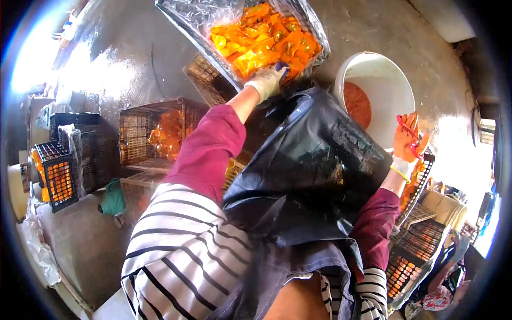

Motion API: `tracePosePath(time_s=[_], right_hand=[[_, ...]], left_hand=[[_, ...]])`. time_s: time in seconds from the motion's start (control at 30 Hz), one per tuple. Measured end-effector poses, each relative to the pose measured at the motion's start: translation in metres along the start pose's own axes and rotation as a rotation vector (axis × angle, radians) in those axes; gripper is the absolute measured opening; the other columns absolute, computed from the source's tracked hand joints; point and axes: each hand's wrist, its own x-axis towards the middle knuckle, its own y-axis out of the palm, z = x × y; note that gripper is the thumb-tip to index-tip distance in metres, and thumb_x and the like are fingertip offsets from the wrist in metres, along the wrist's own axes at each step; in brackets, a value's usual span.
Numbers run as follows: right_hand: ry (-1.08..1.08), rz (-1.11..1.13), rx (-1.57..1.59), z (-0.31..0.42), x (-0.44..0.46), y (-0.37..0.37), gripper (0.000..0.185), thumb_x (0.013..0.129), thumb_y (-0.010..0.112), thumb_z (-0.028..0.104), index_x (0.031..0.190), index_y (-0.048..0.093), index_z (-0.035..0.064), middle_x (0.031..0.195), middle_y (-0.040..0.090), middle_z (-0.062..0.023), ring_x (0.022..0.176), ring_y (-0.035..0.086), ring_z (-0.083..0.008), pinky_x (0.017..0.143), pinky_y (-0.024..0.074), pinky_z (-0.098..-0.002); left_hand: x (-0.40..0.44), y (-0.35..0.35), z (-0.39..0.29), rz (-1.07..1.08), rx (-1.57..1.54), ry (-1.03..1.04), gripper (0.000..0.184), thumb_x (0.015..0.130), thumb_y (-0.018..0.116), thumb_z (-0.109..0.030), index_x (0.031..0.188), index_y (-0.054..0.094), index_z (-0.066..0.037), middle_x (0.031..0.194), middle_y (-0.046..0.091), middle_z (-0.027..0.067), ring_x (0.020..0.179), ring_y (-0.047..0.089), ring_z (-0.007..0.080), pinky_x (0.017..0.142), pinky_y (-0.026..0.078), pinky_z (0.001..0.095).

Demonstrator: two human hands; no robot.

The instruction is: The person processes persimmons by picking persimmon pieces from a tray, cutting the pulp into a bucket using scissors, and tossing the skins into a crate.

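Note:
My left hand (268,82), in a whitish glove with blue fingertips, reaches onto a heap of orange pepper pieces (261,34). Its fingers bend down against the heap and their tips are partly hidden, so whether a piece is gripped does not show. Clear plastic lining (178,13) surrounds the pieces in their container. On the other side, my right hand (409,140) wears an orange glove with a yellow-edged cuff and is closed around a red-handled tool (401,124) that looks like scissors. It is beside the rim of a white bucket (392,88) with reddish contents (356,105).
A dark apron (314,165) covers my lap between the arms. Crates with orange contents stand at left (130,133), far left (58,178) and lower right (410,261). A teal container (112,197) lies on the floor. At the lower right edge, another person (445,282) is partly visible.

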Motion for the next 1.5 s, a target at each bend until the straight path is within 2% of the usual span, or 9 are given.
tracePosePath(time_s=[0.2, 0.3, 0.43, 0.5, 0.67, 0.73, 0.9, 1.37, 1.5], right_hand=[[-0.020, -0.112, -0.065, -0.011, 0.007, 0.018, 0.069, 0.089, 0.057, 0.044, 0.132, 0.043, -0.0074, 0.131, 0.053, -0.0166, 0.118, 0.052, -0.0329, 0.109, 0.0320, -0.0436], [-0.019, -0.065, -0.093, -0.010, 0.007, 0.015, 0.062, 0.089, 0.056, 0.043, 0.127, 0.047, -0.0048, 0.129, 0.055, -0.0164, 0.115, 0.053, -0.0324, 0.106, 0.0344, -0.0433], [-0.132, -0.384, -0.190, -0.019, 0.007, 0.028, 0.030, 0.090, 0.053, 0.042, 0.093, 0.065, 0.0145, 0.124, 0.057, -0.0117, 0.100, 0.054, -0.0284, 0.087, 0.0382, -0.0448], [-0.029, -0.339, -0.285, -0.021, 0.003, 0.040, 0.056, 0.092, 0.054, 0.041, 0.127, 0.049, -0.0019, 0.122, 0.059, -0.0173, 0.109, 0.058, -0.0271, 0.098, 0.0439, -0.0400], [0.135, -0.496, -1.152, -0.057, 0.025, 0.066, 0.045, 0.092, 0.053, 0.039, 0.122, 0.053, 0.0050, 0.112, 0.063, -0.0152, 0.099, 0.061, -0.0228, 0.083, 0.0491, -0.0347], [0.146, -0.432, -1.490, -0.069, 0.023, 0.066, 0.045, 0.092, 0.054, 0.039, 0.122, 0.053, 0.0060, 0.113, 0.063, -0.0139, 0.101, 0.060, -0.0217, 0.082, 0.0485, -0.0337], [0.173, -0.349, -1.820, -0.072, 0.016, 0.062, 0.044, 0.091, 0.056, 0.038, 0.124, 0.054, 0.0085, 0.116, 0.063, -0.0109, 0.107, 0.058, -0.0190, 0.081, 0.0469, -0.0310], [0.387, -0.290, -0.212, -0.071, 0.039, 0.044, 0.032, 0.095, 0.055, 0.026, 0.121, 0.054, 0.0066, 0.105, 0.063, -0.0076, 0.098, 0.061, -0.0171, 0.084, 0.0510, -0.0279], [0.244, -0.258, -0.351, -0.087, 0.031, 0.088, 0.037, 0.094, 0.056, 0.027, 0.125, 0.048, 0.0075, 0.112, 0.060, -0.0087, 0.102, 0.060, -0.0201, 0.086, 0.0517, -0.0346]], left_hand=[[0.029, -0.022, 0.001, 0.224, -0.357, -0.029, 0.038, 0.081, 0.061, -0.020, 0.115, 0.059, -0.004, 0.112, 0.065, 0.0106, 0.099, 0.062, 0.0288, 0.083, 0.048, 0.0378], [0.051, 0.056, 0.038, -0.149, -0.811, 0.158, 0.041, 0.084, 0.061, -0.038, 0.119, 0.061, -0.016, 0.117, 0.064, 0.0064, 0.107, 0.060, 0.0262, 0.088, 0.047, 0.0362], [0.022, 0.015, 0.031, -0.435, -1.050, -0.134, 0.043, 0.096, 0.047, -0.037, 0.118, 0.059, -0.002, 0.118, 0.063, 0.0121, 0.107, 0.060, 0.0199, 0.087, 0.046, 0.0282], [0.004, -0.046, -0.007, -0.465, -2.104, -0.418, 0.041, 0.100, 0.041, -0.030, 0.125, 0.054, -0.001, 0.124, 0.059, 0.0070, 0.109, 0.058, 0.0190, 0.090, 0.045, 0.0293], [0.055, -0.062, -0.027, -0.483, -2.368, -0.126, 0.031, 0.092, 0.050, -0.012, 0.120, 0.055, 0.000, 0.116, 0.062, 0.0086, 0.107, 0.058, 0.0214, 0.092, 0.045, 0.0306], [0.083, -0.072, -0.063, -0.551, -1.921, 0.056, 0.029, 0.091, 0.053, -0.013, 0.117, 0.057, -0.001, 0.110, 0.063, 0.0099, 0.103, 0.060, 0.0231, 0.091, 0.047, 0.0316], [0.104, -0.116, -0.176, -0.216, -2.366, 0.092, 0.038, 0.088, 0.065, -0.029, 0.115, 0.055, -0.004, 0.109, 0.061, 0.0106, 0.103, 0.058, 0.0270, 0.090, 0.050, 0.0381], [0.111, -0.093, -0.212, 0.033, -1.684, 0.159, 0.054, 0.094, 0.053, -0.041, 0.130, 0.050, -0.001, 0.121, 0.058, 0.0107, 0.109, 0.055, 0.0190, 0.095, 0.044, 0.0294], [0.128, -0.063, -0.214, 0.105, -1.740, 0.133, 0.050, 0.094, 0.054, -0.039, 0.127, 0.051, -0.002, 0.120, 0.058, 0.0113, 0.108, 0.055, 0.0185, 0.093, 0.045, 0.0291]])
